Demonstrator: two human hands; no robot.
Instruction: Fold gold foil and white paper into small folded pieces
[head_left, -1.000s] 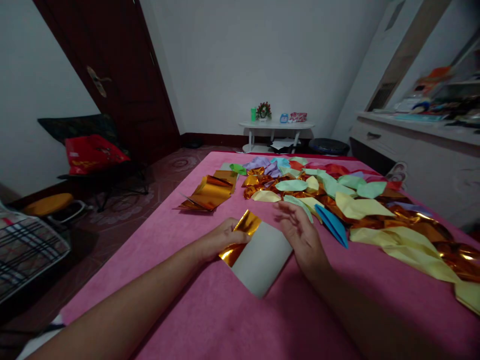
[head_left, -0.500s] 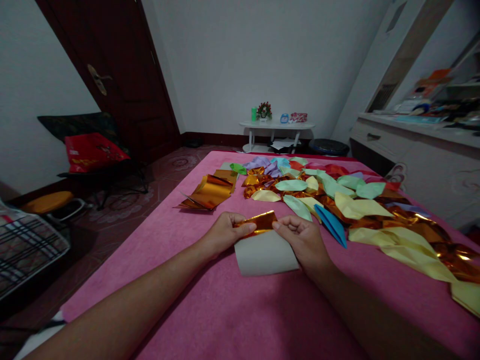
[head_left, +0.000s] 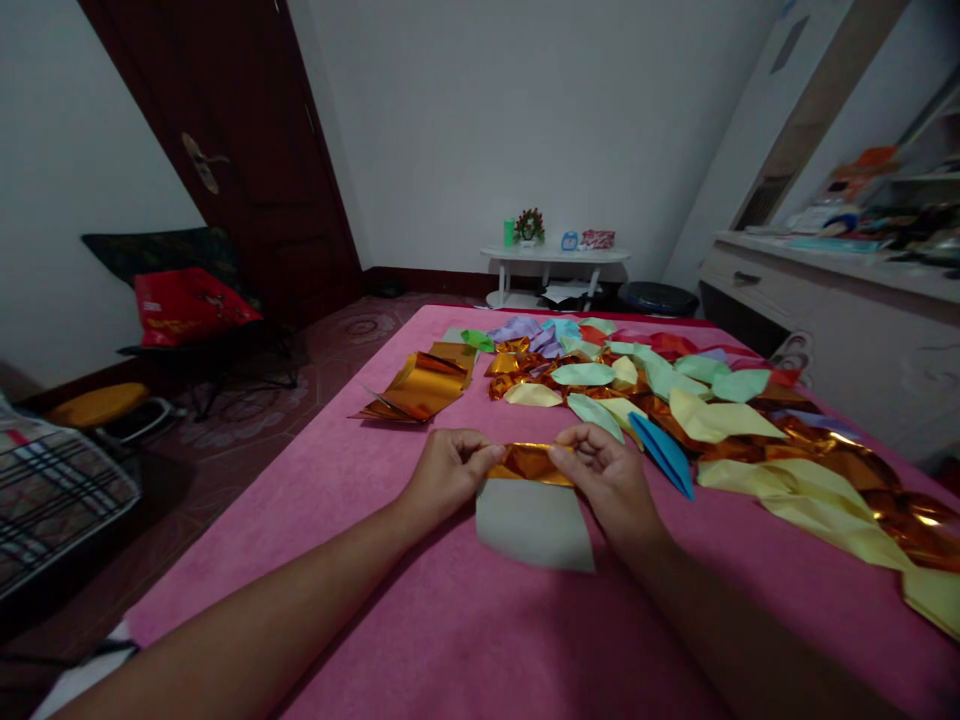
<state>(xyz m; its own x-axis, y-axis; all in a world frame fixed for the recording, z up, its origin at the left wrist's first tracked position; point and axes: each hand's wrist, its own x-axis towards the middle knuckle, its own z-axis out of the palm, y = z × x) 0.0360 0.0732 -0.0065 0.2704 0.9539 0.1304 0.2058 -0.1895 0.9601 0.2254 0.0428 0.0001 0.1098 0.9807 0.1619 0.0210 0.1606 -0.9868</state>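
Between my two hands is a sheet of gold foil paper (head_left: pixel 534 525), its pale back facing me and its far edge folded over in a shiny gold band. My left hand (head_left: pixel 454 470) pinches the left end of that band between thumb and fingers. At the right end, my right hand (head_left: pixel 600 470) grips it the same way, thumb on top. The unfolded pale part hangs toward me with a slight curve. Just beyond my left hand lies a stack of gold foil sheets (head_left: pixel 424 388). A folded blue paper piece (head_left: pixel 664 455) is close to my right hand.
Many folded paper pieces (head_left: pixel 720 415) in yellow, green, purple and gold cover the right side of the pink-covered table (head_left: pixel 337 620). A chair with a red bag (head_left: pixel 191 308) stands left. Behind is a small white table (head_left: pixel 555 254); a cabinet (head_left: pixel 840 300) lines the right.
The gold band has come level and lower, and more of it shows between my hands. My left hand has slid out toward the band's left end. Both hands keep their grip.
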